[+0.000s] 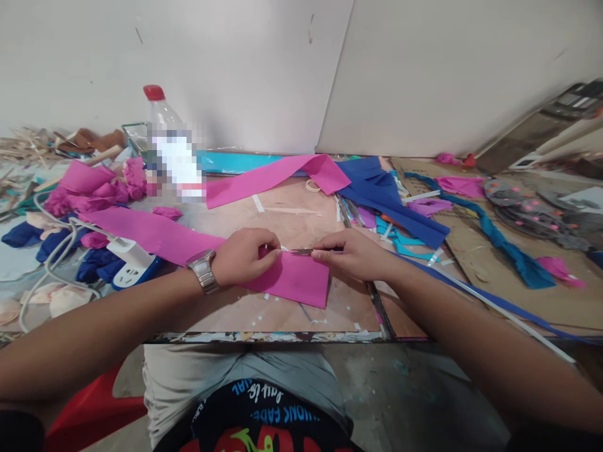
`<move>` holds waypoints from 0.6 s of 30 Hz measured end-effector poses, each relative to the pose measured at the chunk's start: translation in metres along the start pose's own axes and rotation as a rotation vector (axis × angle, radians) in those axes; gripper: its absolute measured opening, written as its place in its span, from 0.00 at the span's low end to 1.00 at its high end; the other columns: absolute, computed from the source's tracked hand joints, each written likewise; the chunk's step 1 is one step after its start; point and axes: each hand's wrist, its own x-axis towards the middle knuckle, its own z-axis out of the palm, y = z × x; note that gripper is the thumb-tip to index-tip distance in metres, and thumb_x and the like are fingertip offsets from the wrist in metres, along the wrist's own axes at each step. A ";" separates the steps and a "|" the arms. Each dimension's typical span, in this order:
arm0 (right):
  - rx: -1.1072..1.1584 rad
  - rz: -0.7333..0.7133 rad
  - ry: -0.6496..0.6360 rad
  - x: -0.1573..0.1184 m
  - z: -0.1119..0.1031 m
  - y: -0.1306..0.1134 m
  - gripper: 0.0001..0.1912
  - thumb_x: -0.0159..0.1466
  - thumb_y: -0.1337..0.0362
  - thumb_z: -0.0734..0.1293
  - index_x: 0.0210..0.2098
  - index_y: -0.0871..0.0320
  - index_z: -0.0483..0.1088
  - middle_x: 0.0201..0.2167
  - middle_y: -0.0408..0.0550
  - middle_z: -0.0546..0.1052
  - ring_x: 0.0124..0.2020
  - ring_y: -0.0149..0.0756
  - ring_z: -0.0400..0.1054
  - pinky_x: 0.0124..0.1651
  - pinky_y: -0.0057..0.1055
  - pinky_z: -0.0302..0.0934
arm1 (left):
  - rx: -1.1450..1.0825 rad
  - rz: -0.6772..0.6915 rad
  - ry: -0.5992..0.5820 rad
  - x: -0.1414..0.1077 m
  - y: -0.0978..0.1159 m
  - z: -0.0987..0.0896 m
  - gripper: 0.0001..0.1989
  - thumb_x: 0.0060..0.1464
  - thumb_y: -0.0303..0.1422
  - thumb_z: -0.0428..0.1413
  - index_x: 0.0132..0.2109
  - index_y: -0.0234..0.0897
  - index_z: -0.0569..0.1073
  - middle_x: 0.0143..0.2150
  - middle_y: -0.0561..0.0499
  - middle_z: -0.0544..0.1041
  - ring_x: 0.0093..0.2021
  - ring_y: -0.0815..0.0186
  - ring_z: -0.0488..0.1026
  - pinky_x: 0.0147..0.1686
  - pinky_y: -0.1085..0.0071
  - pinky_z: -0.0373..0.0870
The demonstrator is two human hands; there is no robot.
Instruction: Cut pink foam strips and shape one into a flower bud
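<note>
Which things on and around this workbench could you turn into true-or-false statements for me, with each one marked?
1. The right hand holds a small metal tool. True.
2. The strip by the left hand is green. False: it is pink.
3. A watch is worn on the left arm. True.
4. The bottle has a blue cap. False: its cap is red.
5. The power socket lies to the right of both hands. False: it lies to their left.
</note>
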 end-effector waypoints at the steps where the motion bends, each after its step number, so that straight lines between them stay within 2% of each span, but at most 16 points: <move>1: 0.008 -0.004 0.003 0.000 0.001 0.000 0.20 0.67 0.51 0.65 0.34 0.59 0.81 0.30 0.46 0.80 0.31 0.34 0.68 0.34 0.29 0.58 | -0.001 -0.001 0.000 0.000 0.001 0.000 0.07 0.58 0.32 0.55 0.38 0.36 0.78 0.36 0.50 0.80 0.35 0.65 0.73 0.38 0.67 0.67; 11: 0.024 -0.031 0.030 0.002 0.008 0.004 0.20 0.67 0.50 0.65 0.38 0.59 0.82 0.33 0.46 0.82 0.34 0.37 0.72 0.36 0.30 0.61 | -0.016 -0.009 -0.005 -0.001 0.004 -0.001 0.08 0.58 0.32 0.55 0.38 0.36 0.78 0.35 0.50 0.80 0.35 0.65 0.73 0.37 0.67 0.67; 18: 0.017 -0.035 0.023 0.003 0.009 0.004 0.20 0.67 0.50 0.65 0.37 0.59 0.82 0.32 0.46 0.82 0.33 0.37 0.72 0.35 0.30 0.61 | -0.013 -0.007 -0.006 -0.001 0.005 -0.001 0.07 0.58 0.32 0.54 0.38 0.36 0.78 0.36 0.50 0.80 0.35 0.65 0.73 0.38 0.67 0.67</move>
